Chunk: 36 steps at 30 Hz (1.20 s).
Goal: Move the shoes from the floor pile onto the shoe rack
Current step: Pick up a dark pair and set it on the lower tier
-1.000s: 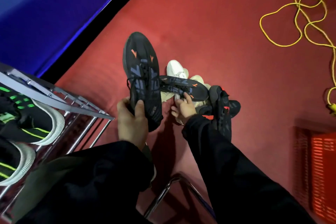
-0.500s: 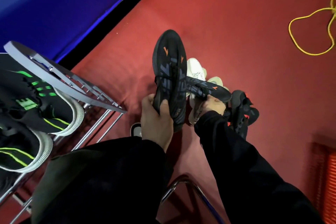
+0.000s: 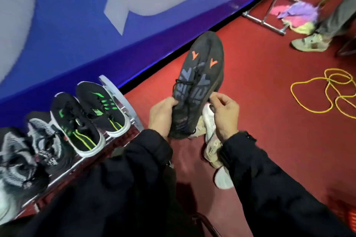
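Observation:
A pair of black shoes with orange marks (image 3: 200, 82) is held side by side above the red floor, toes pointing away from me. My left hand (image 3: 162, 114) grips the left shoe near its heel. My right hand (image 3: 224, 116) pinches the edge of the right shoe. Below them, cream-white shoes (image 3: 211, 152) lie in a pile on the floor. At the left, the metal shoe rack (image 3: 120, 94) carries two black-and-green shoes (image 3: 90, 119) and, further left, grey-and-white knit shoes (image 3: 42, 140).
A blue wall banner (image 3: 77, 25) runs behind the rack. A yellow cord (image 3: 327, 90) loops on the floor at right. Another person's leg and shoe (image 3: 310, 42) stand far right by a metal stand (image 3: 264, 22) and coloured cloth (image 3: 296, 13). An orange crate (image 3: 348, 215) is bottom right.
My right hand lifted the second black shoe off the pile and brought it beside the first. Both shoes rose, and my view swung up and left toward the rack.

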Motion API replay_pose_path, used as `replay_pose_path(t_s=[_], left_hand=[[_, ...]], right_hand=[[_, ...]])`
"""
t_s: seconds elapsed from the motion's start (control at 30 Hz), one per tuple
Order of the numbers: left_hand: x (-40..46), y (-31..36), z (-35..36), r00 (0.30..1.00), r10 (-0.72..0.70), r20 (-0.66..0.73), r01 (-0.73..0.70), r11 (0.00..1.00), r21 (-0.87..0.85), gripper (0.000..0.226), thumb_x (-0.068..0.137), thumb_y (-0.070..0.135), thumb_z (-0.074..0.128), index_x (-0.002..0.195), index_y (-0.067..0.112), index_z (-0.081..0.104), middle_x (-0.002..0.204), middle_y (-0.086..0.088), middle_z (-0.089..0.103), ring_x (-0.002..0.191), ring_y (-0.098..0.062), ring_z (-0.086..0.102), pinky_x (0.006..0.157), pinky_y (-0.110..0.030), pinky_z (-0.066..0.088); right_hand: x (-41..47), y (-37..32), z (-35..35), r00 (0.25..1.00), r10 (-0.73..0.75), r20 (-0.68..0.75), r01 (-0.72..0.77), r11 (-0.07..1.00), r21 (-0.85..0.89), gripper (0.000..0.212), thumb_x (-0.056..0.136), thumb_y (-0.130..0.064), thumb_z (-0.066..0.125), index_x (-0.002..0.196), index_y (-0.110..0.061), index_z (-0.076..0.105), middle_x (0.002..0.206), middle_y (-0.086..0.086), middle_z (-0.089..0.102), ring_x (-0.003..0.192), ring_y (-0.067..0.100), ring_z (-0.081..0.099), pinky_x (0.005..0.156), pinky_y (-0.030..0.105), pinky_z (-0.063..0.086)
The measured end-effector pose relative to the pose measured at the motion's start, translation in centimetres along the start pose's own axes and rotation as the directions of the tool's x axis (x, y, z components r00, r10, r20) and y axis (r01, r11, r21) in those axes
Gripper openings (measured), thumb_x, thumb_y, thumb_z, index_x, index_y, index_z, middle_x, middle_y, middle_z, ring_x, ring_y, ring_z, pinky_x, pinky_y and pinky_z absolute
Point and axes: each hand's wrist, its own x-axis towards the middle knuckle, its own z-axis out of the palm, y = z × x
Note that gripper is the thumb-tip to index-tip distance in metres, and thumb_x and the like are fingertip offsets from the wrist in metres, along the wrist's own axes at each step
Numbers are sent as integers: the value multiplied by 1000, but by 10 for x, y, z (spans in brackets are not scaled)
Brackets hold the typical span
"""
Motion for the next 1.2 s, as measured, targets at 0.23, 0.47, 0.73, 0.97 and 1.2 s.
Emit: replay_pose_path(t_s=[0.23,0.47,0.73,0.97,1.2], left_hand=[[-51,83,-91,917,400,-13,-391,902,184,20,68,33,62,50,24,57,76,4,60,81,-16,54,80,-36,42],[-98,65,-210,925,362,-113,-348,929,127,30,65,40,72,78,14,69,101,-10,62,117,-41,51,106,-59,36],[-148,26,-279,864,239,-443,-345,922,-175,26,79,14,75,100,0,68,101,-15,74,95,-29,67,91,-41,55],[-199,-8,-332,571,242,-784,-428,903,-34,15,92,22,60,97,19,74,107,1,74,106,-14,66,96,-29,49],[-275,-109,-392,725,5,-688,79,993,91,68,76,-13,52,134,22,53,127,-2,60,113,-17,57,73,0,42]], right_hand=[[-70,-111,86,931,-127,343,34,964,264,21,94,5,57,95,-6,75,89,1,77,84,15,68,78,34,59],[-176,-134,167,833,-25,552,-180,932,314,18,92,10,57,104,7,70,91,14,77,84,25,72,80,42,62],[-256,-102,214,595,89,799,-324,936,138,50,98,-47,52,131,-11,62,126,10,72,120,26,66,105,47,50],[-290,-56,241,364,170,916,-127,983,-132,32,94,2,59,121,-16,58,113,7,76,110,25,71,97,44,53],[-312,10,240,165,446,880,343,810,-475,6,82,-10,62,86,-10,66,74,-1,67,71,12,60,65,29,43]])
